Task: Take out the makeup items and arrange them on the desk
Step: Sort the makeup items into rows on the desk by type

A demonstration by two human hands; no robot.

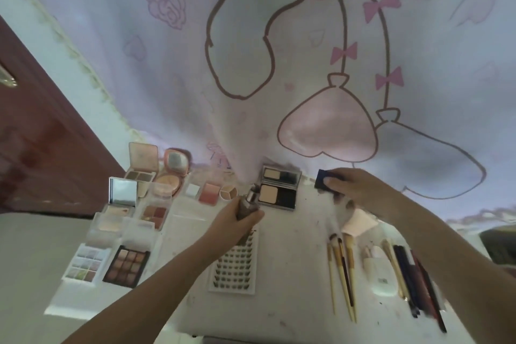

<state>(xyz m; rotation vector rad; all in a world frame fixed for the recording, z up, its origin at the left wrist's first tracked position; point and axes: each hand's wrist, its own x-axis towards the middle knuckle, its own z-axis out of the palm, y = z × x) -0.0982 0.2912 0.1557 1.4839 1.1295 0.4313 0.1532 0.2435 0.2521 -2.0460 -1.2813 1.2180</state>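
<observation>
- a pale curtain [279, 36] with pink bows, a rose and a heart-shaped balloon drawing hangs behind the desk [293, 274], and its hem reaches the desk's far edge.
- the white desk carries all the makeup; every place below is told from the open black compact [279, 190], which stands near the far edge with its mirrored lid up.
- a white lash tray [234, 262] with rows of lashes lies nearer the viewer than the black compact, partly under the left forearm.
- far to the left of the black compact is a cluster of open palettes; nearest the viewer in it are a dark 9-pan palette [126, 265] and, just beside it on the left, a white 9-pan palette [86, 265].
- a round peach compact [171, 173] stands open at the far left of the black compact.
- to the right and nearer the viewer, wooden-handled brushes [342, 268] lie side by side, and further right a row of dark pencils [418, 282].
- a square pink blush [211, 193] and a small round 3-shade pot [228, 192] sit just left of the black compact.
- the left hand [240, 218] is wrapped around a brown bottle [249, 204] with a metallic neck, held tilted just left of the black compact's front.
- the right hand [354, 190] pinches a small dark blue case [324, 179], held to the right of the black compact.
</observation>
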